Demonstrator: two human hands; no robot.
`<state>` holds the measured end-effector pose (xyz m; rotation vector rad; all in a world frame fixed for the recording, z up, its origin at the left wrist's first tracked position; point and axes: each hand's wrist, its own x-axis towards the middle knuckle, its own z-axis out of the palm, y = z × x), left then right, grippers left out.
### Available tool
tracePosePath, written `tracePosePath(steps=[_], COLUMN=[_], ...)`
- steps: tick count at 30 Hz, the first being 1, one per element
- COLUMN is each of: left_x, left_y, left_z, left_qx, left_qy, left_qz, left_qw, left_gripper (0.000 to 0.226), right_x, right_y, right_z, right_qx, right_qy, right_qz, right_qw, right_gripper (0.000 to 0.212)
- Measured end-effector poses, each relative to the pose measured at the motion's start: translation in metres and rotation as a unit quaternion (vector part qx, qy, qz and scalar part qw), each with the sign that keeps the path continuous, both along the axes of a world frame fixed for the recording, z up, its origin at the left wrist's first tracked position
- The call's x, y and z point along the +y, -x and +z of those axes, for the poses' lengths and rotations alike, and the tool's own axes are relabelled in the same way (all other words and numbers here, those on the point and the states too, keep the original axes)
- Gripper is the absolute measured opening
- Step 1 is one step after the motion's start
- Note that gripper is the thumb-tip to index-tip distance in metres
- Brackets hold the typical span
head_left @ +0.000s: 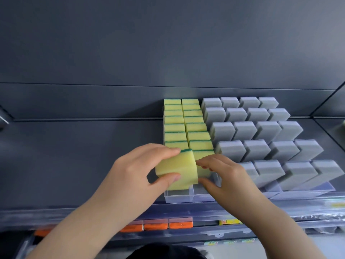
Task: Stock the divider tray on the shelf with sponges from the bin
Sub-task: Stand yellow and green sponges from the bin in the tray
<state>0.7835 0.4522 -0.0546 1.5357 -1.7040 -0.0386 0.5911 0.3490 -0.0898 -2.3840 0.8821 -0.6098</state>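
Sponge [177,170] gripped by left hand [136,171] over divider tray [179,198]; right hand [224,173] pinches neighbouring sponge [203,171] beside grey sponges [261,131].

Left hand [138,166], right hand [226,173], fingers curled.

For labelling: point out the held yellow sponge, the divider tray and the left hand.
held yellow sponge [179,165], head view, its yellow front face.
divider tray [179,198], head view, its clear front wall.
left hand [138,165], head view, back of hand.

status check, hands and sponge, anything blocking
Left hand grips yellow sponge at left lane front of divider tray. Right hand pinches right-lane sponge. Nothing blocking the slot.
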Motion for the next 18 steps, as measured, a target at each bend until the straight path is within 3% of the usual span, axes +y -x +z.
tracePosePath(steps=[7,14,17,18], left_x=[-0.005,-0.011,-0.01,-0.009], left_y=[0.003,0.014,0.016,0.015], left_z=[-0.028,-0.065,-0.085,-0.088], left_qx=[-0.005,-0.088,-0.14,-0.155], left_qy=[-0.098,-0.044,0.025,0.048], left_qz=[-0.007,-0.003,0.029,0.04], left_qw=[0.995,0.995,0.989,0.986], left_gripper=[0.043,0.037,0.016,0.014], right_x=[0.003,0.012,0.019,0.021], right_y=[0.001,0.0,-0.004,-0.005], right_z=[-0.002,-0.005,-0.01,-0.014], right_qx=[0.019,0.05,0.068,0.068], right_qy=[-0.019,-0.046,-0.026,0.019], right_qz=[-0.002,0.009,0.03,0.035], right_qw=[1.0,0.998,0.997,0.997], right_gripper=[0.041,0.064,0.058,0.052])
